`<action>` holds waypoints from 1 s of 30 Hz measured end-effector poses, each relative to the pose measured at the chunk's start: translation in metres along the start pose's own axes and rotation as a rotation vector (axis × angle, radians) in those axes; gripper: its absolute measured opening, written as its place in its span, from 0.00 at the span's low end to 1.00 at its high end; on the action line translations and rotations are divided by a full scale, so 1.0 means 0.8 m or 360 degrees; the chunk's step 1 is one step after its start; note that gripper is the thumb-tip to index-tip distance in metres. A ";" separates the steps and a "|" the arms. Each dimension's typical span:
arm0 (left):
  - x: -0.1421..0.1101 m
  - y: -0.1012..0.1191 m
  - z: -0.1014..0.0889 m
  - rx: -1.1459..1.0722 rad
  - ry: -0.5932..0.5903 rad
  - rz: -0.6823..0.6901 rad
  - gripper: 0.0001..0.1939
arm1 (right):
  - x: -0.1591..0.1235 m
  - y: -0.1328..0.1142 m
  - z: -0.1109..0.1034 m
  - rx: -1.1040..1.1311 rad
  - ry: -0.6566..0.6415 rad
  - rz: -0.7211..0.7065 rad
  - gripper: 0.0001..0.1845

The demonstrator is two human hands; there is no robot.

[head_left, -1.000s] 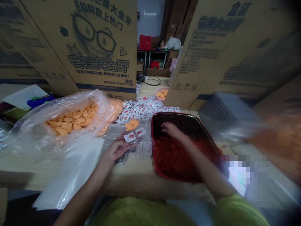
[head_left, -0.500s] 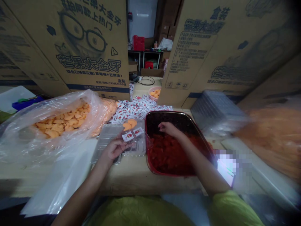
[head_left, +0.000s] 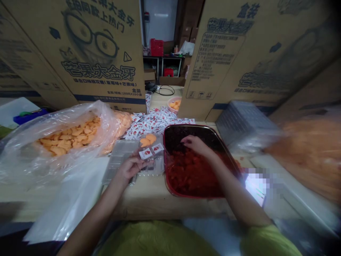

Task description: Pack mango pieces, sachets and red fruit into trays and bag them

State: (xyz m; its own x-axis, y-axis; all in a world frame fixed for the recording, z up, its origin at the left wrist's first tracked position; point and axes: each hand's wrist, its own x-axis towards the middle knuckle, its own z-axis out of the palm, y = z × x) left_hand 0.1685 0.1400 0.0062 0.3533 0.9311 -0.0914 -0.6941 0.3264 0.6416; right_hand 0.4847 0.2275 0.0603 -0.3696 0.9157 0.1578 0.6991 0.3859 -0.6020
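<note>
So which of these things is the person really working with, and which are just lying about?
Working with: left hand, red-and-white sachets, clear plastic tray with orange pieces, right hand, red-rimmed tray of dark red pieces.

Lying about: printed cardboard cartons, black cable, pink bowl.

Wooden table (head_left: 149,202), red tray (head_left: 164,160), plastic bag (head_left: 90,110), sachets (head_left: 157,122)
</note>
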 end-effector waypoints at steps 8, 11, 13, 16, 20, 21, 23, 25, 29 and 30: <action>0.009 -0.006 0.014 -0.0031 -0.0039 -0.0064 0.37 | -0.030 -0.097 0.013 0.0233 -0.0322 -0.0770 0.09; 0.009 -0.007 0.021 -0.0037 -0.0023 -0.0084 0.40 | -0.030 -0.106 0.030 0.0071 -0.0325 -0.0837 0.11; 0.008 -0.007 0.025 -0.0042 -0.0020 -0.0098 0.41 | -0.031 -0.103 0.033 0.0025 -0.0266 -0.0823 0.13; 0.008 -0.006 0.024 -0.0071 -0.0053 -0.0099 0.41 | -0.040 -0.090 0.023 0.0018 -0.0039 -0.0629 0.12; 0.009 -0.002 0.014 -0.0078 -0.0083 -0.0070 0.39 | -0.082 -0.064 0.009 -0.0251 -0.0213 -0.0050 0.08; 0.008 0.000 0.012 -0.0073 -0.0067 -0.0059 0.39 | -0.095 -0.059 0.009 -0.0328 -0.0399 0.0057 0.09; 0.008 0.003 0.009 -0.0059 -0.0025 -0.0037 0.38 | -0.123 -0.055 0.017 -0.0403 -0.0662 0.0142 0.17; 0.008 0.004 0.009 -0.0046 0.0008 -0.0035 0.37 | -0.144 -0.058 0.028 -0.0443 -0.0690 0.0121 0.23; 0.008 0.003 0.014 -0.0064 0.0040 -0.0051 0.39 | -0.158 -0.063 0.042 -0.0431 -0.0602 0.0022 0.18; 0.009 0.003 0.015 -0.0072 0.0034 -0.0052 0.39 | -0.157 -0.062 0.043 -0.0392 -0.0593 -0.0001 0.17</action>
State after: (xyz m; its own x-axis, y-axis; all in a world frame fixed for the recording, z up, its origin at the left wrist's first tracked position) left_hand 0.1771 0.1452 0.0162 0.3629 0.9229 -0.1284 -0.7103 0.3632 0.6029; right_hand 0.4758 0.0893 0.0432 -0.5339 0.8298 -0.1621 0.8070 0.4430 -0.3906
